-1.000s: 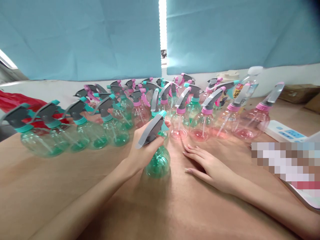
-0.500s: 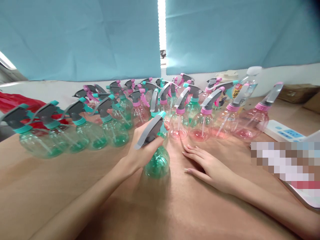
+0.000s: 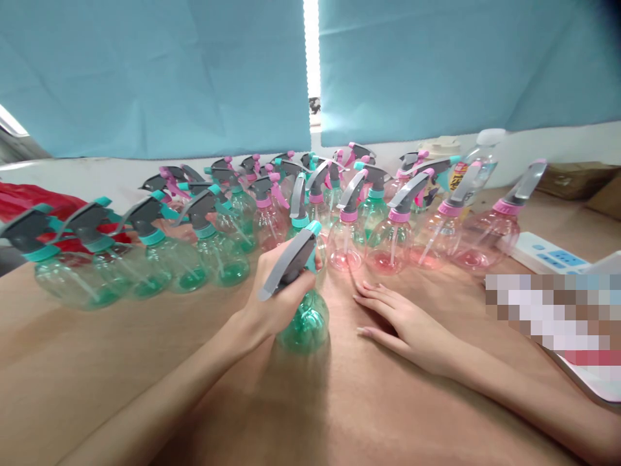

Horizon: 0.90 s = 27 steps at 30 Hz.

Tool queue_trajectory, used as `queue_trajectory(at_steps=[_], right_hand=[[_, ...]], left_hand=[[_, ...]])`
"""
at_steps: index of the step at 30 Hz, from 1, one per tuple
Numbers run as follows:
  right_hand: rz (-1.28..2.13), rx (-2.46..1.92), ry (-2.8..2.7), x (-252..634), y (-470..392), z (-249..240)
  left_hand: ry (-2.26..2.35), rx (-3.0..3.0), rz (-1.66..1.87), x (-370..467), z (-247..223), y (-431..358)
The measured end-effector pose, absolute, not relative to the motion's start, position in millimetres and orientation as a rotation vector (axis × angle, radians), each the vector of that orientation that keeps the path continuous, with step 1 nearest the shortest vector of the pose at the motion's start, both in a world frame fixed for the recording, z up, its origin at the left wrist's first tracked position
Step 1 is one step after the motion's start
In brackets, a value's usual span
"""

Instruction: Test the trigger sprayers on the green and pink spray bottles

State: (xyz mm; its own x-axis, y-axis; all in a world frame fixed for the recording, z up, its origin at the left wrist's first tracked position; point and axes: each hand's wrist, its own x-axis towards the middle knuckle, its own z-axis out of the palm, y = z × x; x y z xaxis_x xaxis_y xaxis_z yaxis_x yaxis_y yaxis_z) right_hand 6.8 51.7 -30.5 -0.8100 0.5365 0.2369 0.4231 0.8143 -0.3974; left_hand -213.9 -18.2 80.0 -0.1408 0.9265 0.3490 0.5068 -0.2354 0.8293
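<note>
The left hand (image 3: 272, 314) is closed around the neck and head of a round, transparent green plastic spray bottle (image 3: 305, 327), which appears to stand on the brown wooden table (image 3: 369, 401) in front of the person. Its grey spray head (image 3: 294, 259) points its handle towards the person, and the fingertips are beside the turquoise trigger. The step in hand, as I judge it, is the gripping of this one bottle by its top. Any next move from this hold calls for a steady wrist, because the round body has no support from the other hand.

The right hand (image 3: 407, 320) holds nothing; it lies flat on the table, its fingers stretched out and the thumb apart, just in front of the round, clear pink spray bottles (image 3: 388, 249) with grey heads.

At the left there is a row of similar green spray bottles with turquoise collars (image 3: 230, 255). Inside these bottles a pale tube goes down towards the base. The bases look deeper in colour, but through the shiny plastic I cannot tell if this is liquid or only the coloured wall.
</note>
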Motion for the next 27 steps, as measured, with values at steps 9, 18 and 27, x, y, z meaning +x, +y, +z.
queue_trajectory(at_steps=[9, 18, 27], right_hand=[[0.503, -0.715, -2.609, 7.2, 50.7, -30.6], [0.494, -0.719, -2.627, 7.1, 51.2, -29.9], [0.503, -0.702, -2.593, 7.0, 50.5, -30.4]], left_hand=[[1.540, 1.695, 1.359, -212.3, 77.9, -18.7], [1.507, 1.727, 1.389, -208.9, 76.2, -19.8], [1.481, 1.716, 1.404, -208.3, 75.8, -20.3]])
